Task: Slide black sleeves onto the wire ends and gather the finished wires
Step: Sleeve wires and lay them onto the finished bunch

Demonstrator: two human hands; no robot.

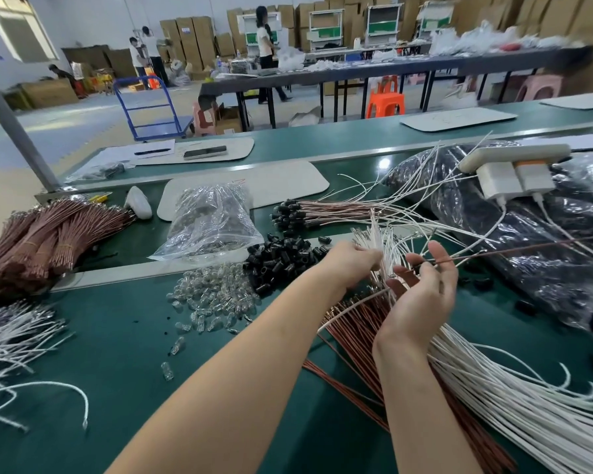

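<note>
Centre right of the frame, the left hand [353, 265] grips white wires [381, 236]; the right hand [421, 292] pinches a brown wire [514, 248]; black sleeves [281, 260] lie piled to their left.

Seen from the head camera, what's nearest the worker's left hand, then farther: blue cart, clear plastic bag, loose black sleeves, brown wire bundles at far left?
From the left hand:
1. loose black sleeves, just left of it.
2. clear plastic bag, farther left and back.
3. brown wire bundles, bench's far left.
4. blue cart, on the floor beyond.
</note>
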